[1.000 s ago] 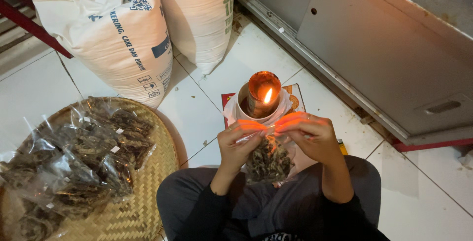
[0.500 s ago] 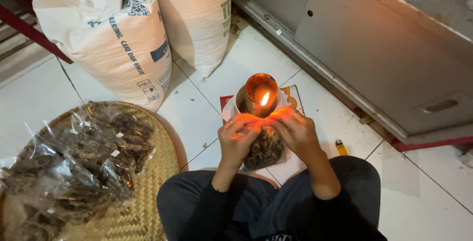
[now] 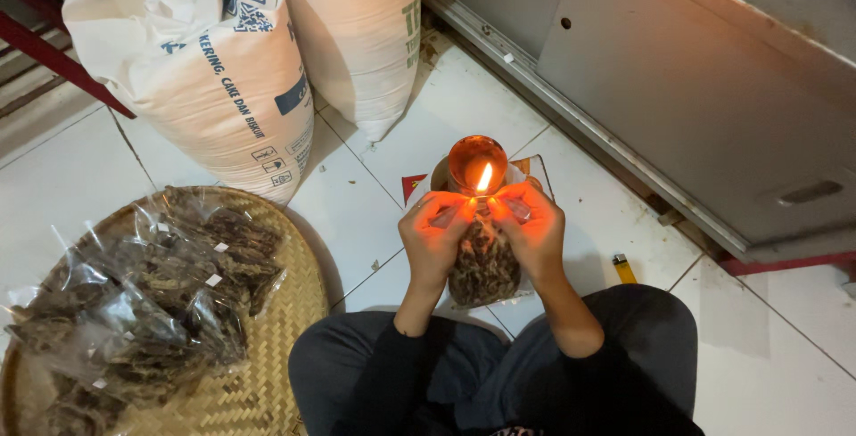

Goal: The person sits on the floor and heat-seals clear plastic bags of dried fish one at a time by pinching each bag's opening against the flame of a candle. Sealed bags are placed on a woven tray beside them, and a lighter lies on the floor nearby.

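My left hand (image 3: 434,240) and my right hand (image 3: 533,231) both pinch the top edge of a small clear plastic bag (image 3: 483,265) filled with dark brown dried pieces. The bag's top edge is held right at the flame of a lit candle in a glass (image 3: 477,167), which stands on the white tile floor in front of me. The bag hangs down between my hands above my knees.
A round woven bamboo tray (image 3: 267,356) at left carries several filled clear bags (image 3: 143,311). Two large white sacks (image 3: 205,61) lean at the back. A grey metal door and its rail (image 3: 678,88) run along the right. A yellow lighter (image 3: 623,268) lies on the floor.
My hands with the bag have shifted slightly left and nearer the flame; the bag's top edge now sits at the flame.
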